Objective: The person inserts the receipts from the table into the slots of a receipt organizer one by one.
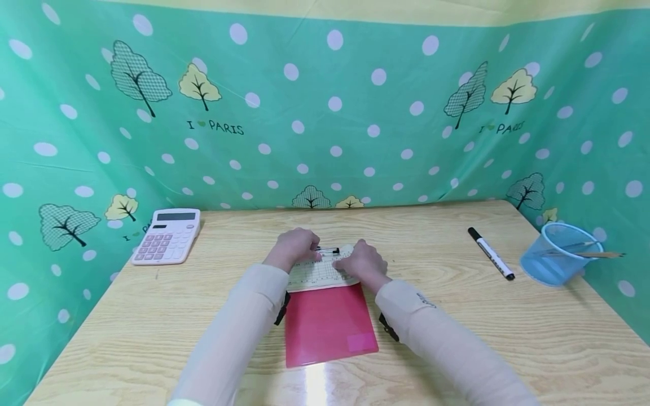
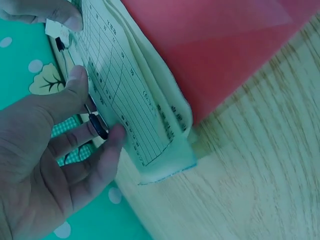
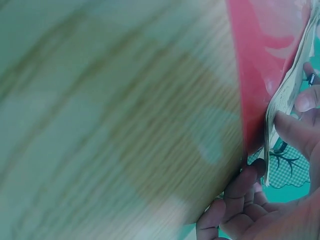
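Note:
A red folder (image 1: 329,327) lies flat on the table in the middle of the head view. Over its far end lies a pad of printed forms (image 1: 317,274), its pages slightly fanned at the near edge in the left wrist view. At the far edge is a metal clip (image 2: 96,123) with black tips. My left hand (image 1: 296,248) holds this clip, thumb on the near side and fingers curled behind. My right hand (image 1: 364,263) pinches the pad's right edge, its thumb (image 3: 292,130) on the paper. The clip's base is hidden by the hands.
A pink-and-white calculator (image 1: 167,235) sits at the far left. To the right lie a black-and-white marker (image 1: 491,254) and a tipped blue mesh pen cup (image 1: 545,264) with pencils. A green dotted curtain (image 1: 335,124) stands behind the table (image 1: 431,237).

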Tool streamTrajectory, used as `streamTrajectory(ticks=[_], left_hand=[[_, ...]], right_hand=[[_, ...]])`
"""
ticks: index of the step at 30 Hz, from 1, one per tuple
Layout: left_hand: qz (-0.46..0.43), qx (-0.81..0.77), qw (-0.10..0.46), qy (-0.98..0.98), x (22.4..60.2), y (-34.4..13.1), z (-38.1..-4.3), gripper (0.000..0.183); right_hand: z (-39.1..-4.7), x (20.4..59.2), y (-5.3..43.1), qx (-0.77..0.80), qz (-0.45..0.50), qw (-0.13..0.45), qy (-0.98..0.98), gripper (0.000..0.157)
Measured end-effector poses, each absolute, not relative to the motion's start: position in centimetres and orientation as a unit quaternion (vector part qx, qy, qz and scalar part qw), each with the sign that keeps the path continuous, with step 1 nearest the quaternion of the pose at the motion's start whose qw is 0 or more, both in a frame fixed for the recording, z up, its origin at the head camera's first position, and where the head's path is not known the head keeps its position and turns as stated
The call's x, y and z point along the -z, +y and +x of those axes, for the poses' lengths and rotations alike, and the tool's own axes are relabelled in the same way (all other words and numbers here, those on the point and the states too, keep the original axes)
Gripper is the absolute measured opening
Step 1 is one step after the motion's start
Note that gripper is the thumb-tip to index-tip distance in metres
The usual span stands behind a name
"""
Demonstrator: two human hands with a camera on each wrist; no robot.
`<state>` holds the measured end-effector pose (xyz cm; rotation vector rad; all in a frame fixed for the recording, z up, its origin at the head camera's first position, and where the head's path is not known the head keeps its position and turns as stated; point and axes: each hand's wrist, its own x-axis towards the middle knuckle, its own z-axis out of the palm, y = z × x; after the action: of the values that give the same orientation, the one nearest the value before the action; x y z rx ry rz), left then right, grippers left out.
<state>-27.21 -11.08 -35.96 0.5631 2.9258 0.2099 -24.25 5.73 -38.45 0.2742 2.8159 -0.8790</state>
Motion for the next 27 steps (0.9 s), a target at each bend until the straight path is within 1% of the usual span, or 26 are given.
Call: streamTrajectory(ticks=[6,12,19,22,27], left_hand=[[0.183,-0.031,0.065,0.981,35.9,-10.7,-27.0,0.039],[0.182,-0.035,0.055,0.981,36.3,-10.8,-26.9,0.035],[0.186,-0.054,0.029,0.981,37.1,-11.0,-27.0,0.044],[0.188,-0.057,0.023,0.98,37.2,-11.1,-27.0,0.042],[0.187,-0.053,0.015,0.981,37.3,-11.0,-26.8,0.034]], right_hand=[[-24.4,38.6,5.7,0.285,0.089,0.089,0.95,0.062],[-24.3,38.6,5.7,0.281,0.087,0.087,0.952,0.066],[-24.3,38.6,5.7,0.281,0.084,0.085,0.952,0.065],[-24.2,38.6,5.7,0.282,0.083,0.084,0.952,0.066],[-24.2,38.7,5.7,0.283,0.081,0.081,0.952,0.064]])
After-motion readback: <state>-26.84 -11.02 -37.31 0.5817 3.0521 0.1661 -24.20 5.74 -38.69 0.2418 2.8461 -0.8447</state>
